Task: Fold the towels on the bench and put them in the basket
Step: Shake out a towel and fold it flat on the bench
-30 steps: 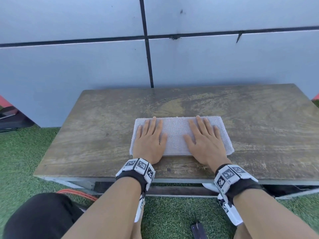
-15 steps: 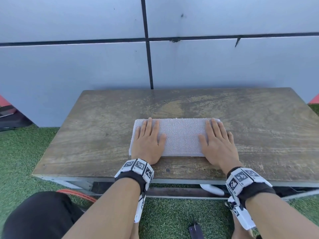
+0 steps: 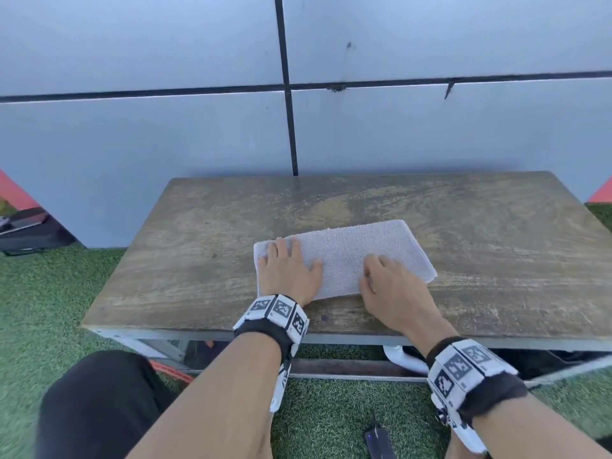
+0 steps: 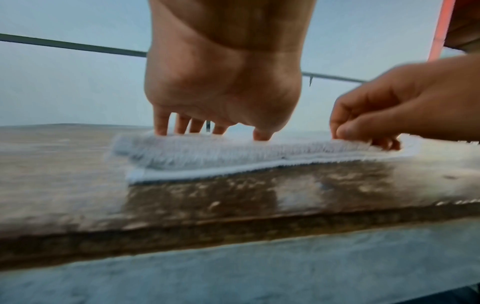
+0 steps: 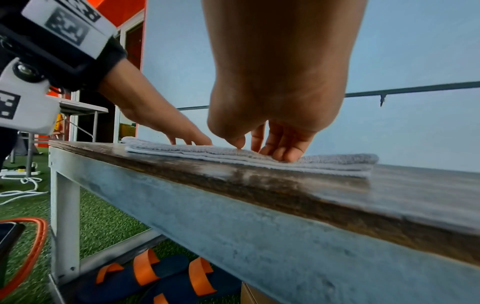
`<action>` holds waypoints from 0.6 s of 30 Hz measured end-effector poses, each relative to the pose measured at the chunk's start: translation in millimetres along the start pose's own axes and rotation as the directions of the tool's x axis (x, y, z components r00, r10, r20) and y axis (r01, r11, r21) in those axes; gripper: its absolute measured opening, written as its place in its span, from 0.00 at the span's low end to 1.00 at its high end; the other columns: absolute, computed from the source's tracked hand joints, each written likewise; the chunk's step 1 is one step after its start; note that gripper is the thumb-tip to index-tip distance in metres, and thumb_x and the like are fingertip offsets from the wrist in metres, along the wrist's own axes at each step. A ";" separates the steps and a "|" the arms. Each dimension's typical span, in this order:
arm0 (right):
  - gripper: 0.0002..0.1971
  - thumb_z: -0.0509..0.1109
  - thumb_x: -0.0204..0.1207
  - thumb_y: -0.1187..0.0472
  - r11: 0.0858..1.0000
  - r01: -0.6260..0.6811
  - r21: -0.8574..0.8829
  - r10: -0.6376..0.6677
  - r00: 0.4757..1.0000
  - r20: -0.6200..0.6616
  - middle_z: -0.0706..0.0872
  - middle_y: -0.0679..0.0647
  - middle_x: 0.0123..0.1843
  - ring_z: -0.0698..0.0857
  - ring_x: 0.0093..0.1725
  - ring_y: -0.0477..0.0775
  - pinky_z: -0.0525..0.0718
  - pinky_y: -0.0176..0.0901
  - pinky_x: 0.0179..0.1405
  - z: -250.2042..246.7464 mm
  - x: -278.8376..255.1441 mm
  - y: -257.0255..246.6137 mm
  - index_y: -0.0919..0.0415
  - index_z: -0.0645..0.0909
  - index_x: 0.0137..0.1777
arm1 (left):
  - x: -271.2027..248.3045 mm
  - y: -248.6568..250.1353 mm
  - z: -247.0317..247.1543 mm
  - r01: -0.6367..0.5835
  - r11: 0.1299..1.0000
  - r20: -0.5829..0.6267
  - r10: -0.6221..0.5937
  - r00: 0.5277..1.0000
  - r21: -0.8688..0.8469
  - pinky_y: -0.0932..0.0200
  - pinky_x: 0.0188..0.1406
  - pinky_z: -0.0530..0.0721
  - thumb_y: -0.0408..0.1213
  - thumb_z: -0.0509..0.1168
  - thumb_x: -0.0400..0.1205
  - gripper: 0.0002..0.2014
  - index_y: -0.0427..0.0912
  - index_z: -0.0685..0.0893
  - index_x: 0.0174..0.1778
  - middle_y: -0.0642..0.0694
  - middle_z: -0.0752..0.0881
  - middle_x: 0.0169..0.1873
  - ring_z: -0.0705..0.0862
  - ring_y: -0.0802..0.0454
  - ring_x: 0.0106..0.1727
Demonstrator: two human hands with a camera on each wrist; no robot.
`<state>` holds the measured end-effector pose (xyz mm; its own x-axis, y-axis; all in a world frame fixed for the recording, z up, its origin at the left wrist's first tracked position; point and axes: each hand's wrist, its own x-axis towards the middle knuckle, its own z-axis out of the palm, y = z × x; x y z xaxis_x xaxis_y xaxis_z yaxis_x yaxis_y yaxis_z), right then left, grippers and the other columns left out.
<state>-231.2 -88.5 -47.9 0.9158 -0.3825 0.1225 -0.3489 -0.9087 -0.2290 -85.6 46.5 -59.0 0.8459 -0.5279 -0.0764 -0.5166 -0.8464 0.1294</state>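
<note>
One grey towel [image 3: 357,256] on the wooden counter [image 3: 198,266], folded into a flat strip of several layers, near the front edge and about mid-width. Long axis left to right, skewed: right end swung toward the far side, left end nearer the front. Stacked edges visible along the near side from the right wrist view.

Left hand [image 3: 286,271] flat on the towel's left end, fingers straight and slightly spread, fingertips [image 4: 162,128] pressing into the pile, thumb down on the cloth too. Right hand [image 3: 387,286] over the towel's near edge right of centre, fingers curled, thumb and fingertips [image 5: 285,156] pinching the top layer, as the left wrist view shows.

Two hands, two marked wristbands, one on each wrist [image 3: 276,313]. One towel only.

Under the counter, a pair of dark blue sandals [image 5: 161,275] with orange straps on green turf [image 3: 49,309]. An orange hose [image 5: 36,242] on the turf at the left. Grey panelled wall [image 3: 132,144] behind the counter.
</note>
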 end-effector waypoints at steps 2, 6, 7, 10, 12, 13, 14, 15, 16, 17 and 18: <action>0.08 0.55 0.86 0.53 0.999 -0.014 0.048 0.015 1.000 -0.023 0.77 0.51 0.47 0.75 0.46 0.52 0.79 0.44 0.39 1.9 -3.1 0.6 0.55 0.72 0.53 | -10.0 7.0 -9.6 0.048 0.997 -0.017 -0.047 0.999 0.061 0.43 0.73 0.69 0.62 0.49 0.85 0.35 0.40 0.68 0.80 0.37 0.72 0.76 0.68 0.38 0.77; 0.18 0.57 0.85 0.62 0.982 -0.111 0.155 0.103 0.993 0.063 0.67 0.60 0.76 0.70 0.74 0.63 0.81 0.57 0.66 4.5 -2.9 17.5 0.60 0.68 0.74 | -33.7 10.9 -31.2 0.000 0.999 0.020 0.000 1.000 0.032 0.45 0.62 0.77 0.54 0.53 0.85 0.24 0.39 0.83 0.59 0.38 0.84 0.57 0.82 0.39 0.56; 0.24 0.57 0.85 0.62 0.971 -0.140 0.194 0.119 0.986 0.114 0.59 0.59 0.83 0.64 0.80 0.66 0.77 0.61 0.73 4.4 -4.6 23.4 0.58 0.61 0.80 | -38.3 6.9 -33.2 -0.028 0.996 0.040 0.031 0.999 -0.081 0.47 0.59 0.81 0.51 0.54 0.84 0.20 0.40 0.84 0.51 0.39 0.87 0.51 0.85 0.40 0.49; 0.34 0.59 0.85 0.62 0.953 -0.201 0.226 0.149 0.962 0.229 0.44 0.58 0.88 0.60 0.84 0.69 0.74 0.64 0.75 4.8 -16.6 38.2 0.46 0.48 0.87 | -52.3 -12.7 -29.6 -0.145 0.945 0.054 0.168 0.984 -0.294 0.46 0.52 0.86 0.42 0.57 0.84 0.09 0.46 0.82 0.46 0.47 0.83 0.44 0.83 0.45 0.46; 0.38 0.58 0.84 0.69 0.961 -0.195 0.195 0.138 0.953 0.271 0.37 0.57 0.90 0.54 0.87 0.66 0.73 0.60 0.77 6.3 -28.0 45.8 0.43 0.47 0.88 | -61.6 -27.6 -17.1 -0.268 0.917 0.068 0.300 0.952 -0.295 0.48 0.58 0.81 0.32 0.58 0.81 0.14 0.51 0.78 0.60 0.49 0.74 0.51 0.76 0.47 0.54; 0.39 0.58 0.83 0.72 0.965 -0.173 0.198 0.117 0.957 0.263 0.37 0.56 0.90 0.53 0.88 0.64 0.73 0.59 0.77 6.4 -33.2 48.7 0.43 0.49 0.88 | -66.0 -33.3 -12.1 -0.314 0.900 0.072 0.350 0.934 -0.303 0.49 0.60 0.77 0.27 0.58 0.78 0.22 0.53 0.75 0.66 0.48 0.72 0.54 0.71 0.47 0.57; 0.39 0.57 0.82 0.72 0.964 -0.153 0.216 0.095 0.962 0.256 0.38 0.54 0.90 0.51 0.88 0.61 0.70 0.57 0.79 5.9 -37.8 51.0 0.41 0.50 0.88 | -68.8 -37.5 -7.7 -0.333 0.893 0.075 0.370 0.926 -0.304 0.50 0.62 0.73 0.25 0.58 0.76 0.29 0.55 0.72 0.71 0.48 0.70 0.58 0.68 0.47 0.59; 0.39 0.56 0.83 0.72 0.959 -0.140 0.245 0.074 0.964 0.257 0.40 0.53 0.90 0.47 0.89 0.58 0.64 0.56 0.84 4.3 -42.3 52.0 0.40 0.51 0.87 | -71.2 -39.7 -5.7 -0.349 0.890 0.083 0.387 0.918 -0.294 0.50 0.63 0.69 0.25 0.59 0.74 0.35 0.58 0.69 0.75 0.48 0.68 0.61 0.65 0.48 0.62; 0.38 0.56 0.83 0.70 0.952 -0.136 0.273 0.060 0.961 0.270 0.41 0.51 0.90 0.43 0.89 0.54 0.55 0.54 0.87 2.0 -46.5 52.0 0.39 0.51 0.87 | -73.1 -40.4 -5.0 -0.359 0.893 0.109 0.399 0.910 -0.273 0.52 0.64 0.65 0.26 0.61 0.73 0.39 0.60 0.65 0.79 0.49 0.65 0.64 0.63 0.48 0.64; 0.38 0.57 0.82 0.68 0.946 -0.140 0.294 0.051 0.955 0.291 0.41 0.49 0.90 0.40 0.89 0.50 0.50 0.53 0.87 -1.4 -50.5 51.4 0.38 0.51 0.87 | -74.4 -40.8 -3.6 -0.378 0.896 0.148 0.417 0.897 -0.234 0.52 0.65 0.61 0.27 0.63 0.72 0.43 0.62 0.61 0.81 0.50 0.63 0.66 0.61 0.49 0.66; 0.40 0.60 0.81 0.66 0.943 -0.144 0.301 0.043 0.947 0.319 0.40 0.47 0.90 0.38 0.88 0.48 0.47 0.52 0.87 -4.4 -54.2 51.0 0.36 0.50 0.87 | -75.5 -40.1 -3.7 -0.403 0.898 0.180 0.433 0.883 -0.178 0.52 0.65 0.58 0.28 0.66 0.71 0.47 0.64 0.56 0.83 0.51 0.61 0.67 0.59 0.50 0.66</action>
<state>-299.5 -114.9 -61.9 0.9156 -0.3478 -0.2016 -0.4008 -0.7516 -0.5239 -128.2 120.5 -54.7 0.4998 -0.8451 -0.1897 -0.7812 -0.5344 0.3227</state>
